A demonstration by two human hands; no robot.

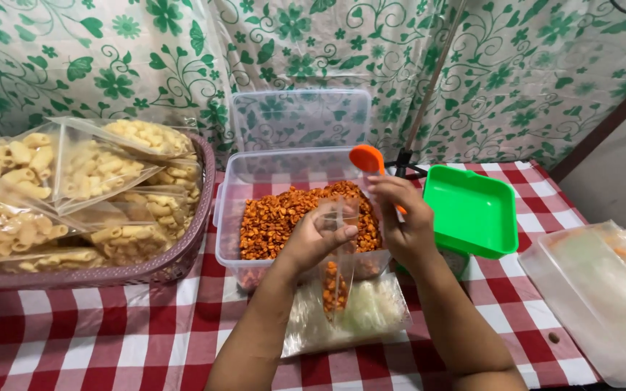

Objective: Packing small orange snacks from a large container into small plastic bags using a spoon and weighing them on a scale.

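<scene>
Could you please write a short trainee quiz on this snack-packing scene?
1. True or false: the left hand holds a clear bag partly filled with orange snacks.
2. Which hand holds the orange scoop?
3. The green tray sits: A) left of the clear tub, B) right of it, C) inside the basket.

Key: 1 true; 2 the right hand; 3 B.

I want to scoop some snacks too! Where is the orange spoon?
In the head view, the orange spoon is in the right hand, raised over the clear tub of orange snacks, just left of the green tray.
</scene>
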